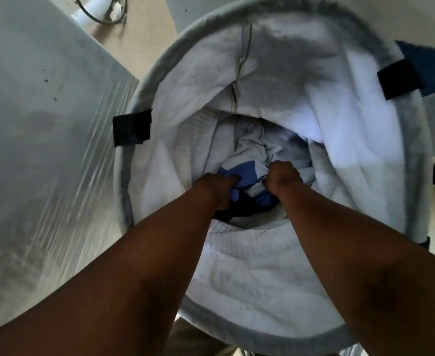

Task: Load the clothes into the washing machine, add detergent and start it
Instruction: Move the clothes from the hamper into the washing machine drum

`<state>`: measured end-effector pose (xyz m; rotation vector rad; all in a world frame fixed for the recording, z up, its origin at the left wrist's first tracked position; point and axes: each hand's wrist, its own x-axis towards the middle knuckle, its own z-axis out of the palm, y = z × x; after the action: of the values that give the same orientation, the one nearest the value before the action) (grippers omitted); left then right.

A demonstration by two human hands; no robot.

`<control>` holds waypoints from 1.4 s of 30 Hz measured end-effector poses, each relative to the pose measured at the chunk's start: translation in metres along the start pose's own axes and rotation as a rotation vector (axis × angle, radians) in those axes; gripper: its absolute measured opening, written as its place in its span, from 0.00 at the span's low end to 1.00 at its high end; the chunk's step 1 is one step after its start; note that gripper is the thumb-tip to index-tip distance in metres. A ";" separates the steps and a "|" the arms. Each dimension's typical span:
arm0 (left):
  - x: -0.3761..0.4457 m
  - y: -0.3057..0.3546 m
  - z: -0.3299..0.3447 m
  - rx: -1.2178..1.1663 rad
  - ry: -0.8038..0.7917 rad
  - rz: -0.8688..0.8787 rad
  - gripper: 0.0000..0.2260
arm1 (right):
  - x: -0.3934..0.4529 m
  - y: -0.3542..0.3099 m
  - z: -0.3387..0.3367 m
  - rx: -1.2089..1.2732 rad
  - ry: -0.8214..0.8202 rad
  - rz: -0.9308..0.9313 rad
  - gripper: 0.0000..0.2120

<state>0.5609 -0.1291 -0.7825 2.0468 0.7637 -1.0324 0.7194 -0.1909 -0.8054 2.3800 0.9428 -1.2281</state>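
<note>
Two arms of yours reach down into the hamper, a tall white-lined fabric one beside the grey washing machine | clothes lie bunched at its bottom, pale and blue | left hand clutches blue cloth | right hand fisted round pale cloth.

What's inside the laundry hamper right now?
At the bottom of the laundry hamper lies a bundle of clothes: pale, blue and dark fabric. The left hand and right hand grip it. Anything beneath the bundle is hidden.
</note>
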 end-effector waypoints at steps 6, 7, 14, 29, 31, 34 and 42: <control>-0.076 0.022 -0.026 -0.035 0.082 -0.101 0.30 | -0.072 -0.008 -0.040 -0.056 0.048 -0.004 0.21; -0.093 0.029 -0.034 -0.031 0.107 -0.104 0.29 | -0.089 -0.009 -0.051 -0.066 0.058 -0.008 0.22; -0.261 0.079 -0.142 0.088 0.193 -0.108 0.29 | -0.252 -0.008 -0.166 0.072 0.160 -0.040 0.25; -0.625 0.145 -0.295 0.103 0.515 -0.032 0.30 | -0.584 -0.059 -0.349 0.183 0.434 -0.357 0.08; -0.665 0.141 -0.302 0.053 0.563 0.002 0.30 | -0.621 -0.071 -0.355 0.213 0.492 -0.377 0.10; -0.730 0.128 -0.307 -0.070 0.667 0.094 0.28 | -0.686 -0.098 -0.362 0.249 0.590 -0.427 0.08; -0.904 0.058 -0.293 0.041 1.006 0.203 0.28 | -0.855 -0.210 -0.360 0.478 0.770 -0.617 0.09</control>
<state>0.2712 -0.0953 0.1239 2.5786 0.9654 0.1732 0.4393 -0.2001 0.1039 3.1679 1.9004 -0.7126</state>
